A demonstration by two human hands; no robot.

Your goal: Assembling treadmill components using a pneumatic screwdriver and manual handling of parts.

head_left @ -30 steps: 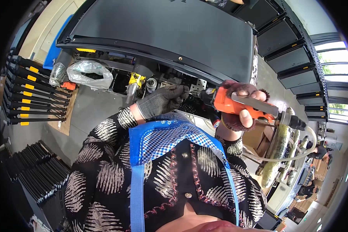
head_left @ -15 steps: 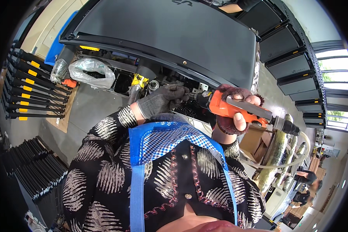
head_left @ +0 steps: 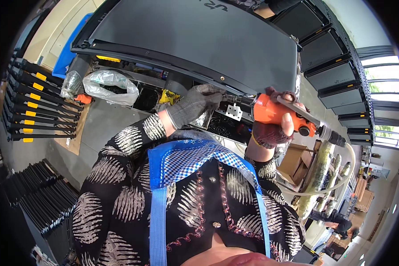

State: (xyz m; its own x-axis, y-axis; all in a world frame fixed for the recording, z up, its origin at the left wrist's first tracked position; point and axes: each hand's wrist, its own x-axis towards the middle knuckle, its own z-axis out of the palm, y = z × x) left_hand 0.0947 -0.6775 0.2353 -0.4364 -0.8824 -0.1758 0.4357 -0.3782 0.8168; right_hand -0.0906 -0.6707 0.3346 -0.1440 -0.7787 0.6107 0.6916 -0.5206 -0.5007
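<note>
My right hand (head_left: pixel 272 133), in a dark red glove with bare fingertips, grips an orange air-powered driver (head_left: pixel 267 111). The tool lies almost level, its nose pointing left and its hose end to the right. My left hand (head_left: pixel 193 106), in a dark grey knit glove, has its fingers pinched together at the driver's tip. What sits between those fingers is too small to make out. Just beyond both hands runs the near edge of a large dark grey panel (head_left: pixel 186 42), with a small round brass-coloured fitting (head_left: pixel 222 78) in it.
Under the panel stand parts bins (head_left: pixel 146 98) with dark small pieces, a white perforated plate (head_left: pixel 233 112) and a clear plastic bag (head_left: pixel 111 86). Black bars with yellow labels (head_left: pixel 35 97) lie left. A pale air hose (head_left: pixel 351 164) loops right. Another person's arm (head_left: pixel 265 9) reaches in at the far side.
Both hands and the driver have shifted up toward the panel's edge, the driver also slightly right. In the right background, a person has changed position.
</note>
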